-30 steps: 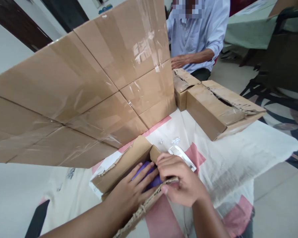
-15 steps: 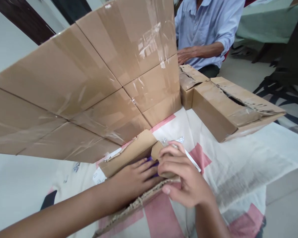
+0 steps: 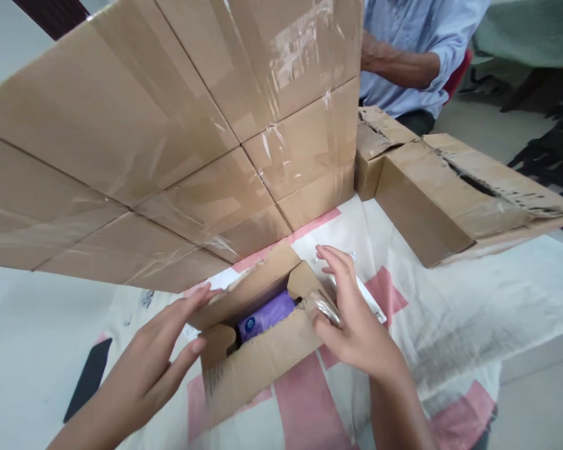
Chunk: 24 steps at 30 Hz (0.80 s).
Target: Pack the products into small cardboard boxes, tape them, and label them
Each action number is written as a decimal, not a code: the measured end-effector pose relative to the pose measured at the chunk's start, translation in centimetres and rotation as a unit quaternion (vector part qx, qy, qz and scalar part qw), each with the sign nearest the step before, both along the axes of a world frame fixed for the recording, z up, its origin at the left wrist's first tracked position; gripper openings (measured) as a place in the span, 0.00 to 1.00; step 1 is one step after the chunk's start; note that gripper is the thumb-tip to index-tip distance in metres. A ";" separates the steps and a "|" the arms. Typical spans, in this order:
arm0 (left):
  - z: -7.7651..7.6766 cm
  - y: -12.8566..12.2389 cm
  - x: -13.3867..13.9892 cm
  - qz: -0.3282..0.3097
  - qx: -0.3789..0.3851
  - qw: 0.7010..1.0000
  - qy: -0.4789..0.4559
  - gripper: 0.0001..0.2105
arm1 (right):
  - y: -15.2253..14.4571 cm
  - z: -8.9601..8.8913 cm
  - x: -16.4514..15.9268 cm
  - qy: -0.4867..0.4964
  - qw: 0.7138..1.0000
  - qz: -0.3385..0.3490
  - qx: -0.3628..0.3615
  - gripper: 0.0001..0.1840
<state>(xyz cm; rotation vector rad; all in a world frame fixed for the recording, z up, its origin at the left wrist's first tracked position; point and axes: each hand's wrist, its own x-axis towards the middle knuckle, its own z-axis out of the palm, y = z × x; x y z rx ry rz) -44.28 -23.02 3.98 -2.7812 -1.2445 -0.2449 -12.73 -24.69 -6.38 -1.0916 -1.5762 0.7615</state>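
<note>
A small cardboard box [image 3: 263, 359] with torn top edges stands open on the cloth before me. Inside it lies a purple packet [image 3: 269, 315] with a round blue mark. My left hand [image 3: 164, 350] is at the box's left end, thumb and fingers spread, fingertips near the far edge. At the opposite end, my right hand [image 3: 351, 319] has its fingers apart and its thumb by a flap with clear tape [image 3: 326, 306]. Whether either hand touches the cardboard is hard to tell.
A tall taped cardboard wall [image 3: 192, 156] rises behind the box. More cardboard boxes [image 3: 422, 200] with torn tops stand at the right. Across from me sits a person in a blue shirt [image 3: 403, 37]. A dark flat object [image 3: 89, 378] lies at the left.
My left hand has come out of the box and moved left, uncovering the purple packet. My right hand has opened wider at the right end. The near side of the box now shows upright.
</note>
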 end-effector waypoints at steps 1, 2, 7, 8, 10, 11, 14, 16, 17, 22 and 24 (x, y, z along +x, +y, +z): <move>0.3 -0.5 0.6 -0.030 -0.030 0.999 0.008 0.29 | 0.0 0.0 -0.1 -0.001 1.000 -0.006 -0.013 0.48; 0.4 -1.1 1.4 -0.063 -0.050 0.996 0.026 0.31 | 0.0 0.0 -0.2 -0.002 1.000 -0.013 -0.023 0.48; -3.2 -4.8 5.8 -0.114 0.023 0.983 0.145 0.46 | -0.8 0.1 2.0 0.069 0.995 -0.068 -0.023 0.36; -4.1 -5.2 6.3 -0.103 0.043 0.983 0.145 0.43 | -1.1 0.0 2.8 0.086 0.992 -0.091 -0.031 0.31; -5.2 -5.4 6.7 -0.076 0.055 0.987 0.128 0.34 | -1.8 -0.3 4.7 0.078 0.985 -0.135 -0.068 0.27; -5.2 -5.2 6.6 -0.061 0.056 0.989 0.120 0.29 | -2.1 -0.5 5.6 0.058 0.983 -0.147 -0.098 0.29; -3.9 -4.5 5.7 -0.033 0.054 0.993 0.104 0.24 | -2.8 -1.4 7.7 0.011 0.970 -0.128 -0.205 0.38; -2.9 -4.7 5.1 -0.032 0.069 0.994 0.081 0.24 | -3.0 -1.8 8.4 0.007 0.964 -0.105 -0.245 0.38; -2.7 -5.2 5.1 -0.038 0.089 0.993 0.061 0.25 | -3.1 -2.0 8.6 0.005 0.963 -0.098 -0.251 0.36; -6.5 -9.3 10.6 -0.148 0.071 0.985 -0.049 0.18 | -2.7 -2.0 8.6 0.014 0.958 -0.112 -0.264 0.33; -9.5 -9.6 15.1 -0.167 0.011 0.981 -0.097 0.18 | -2.5 -1.8 8.4 0.038 0.952 -0.125 -0.275 0.33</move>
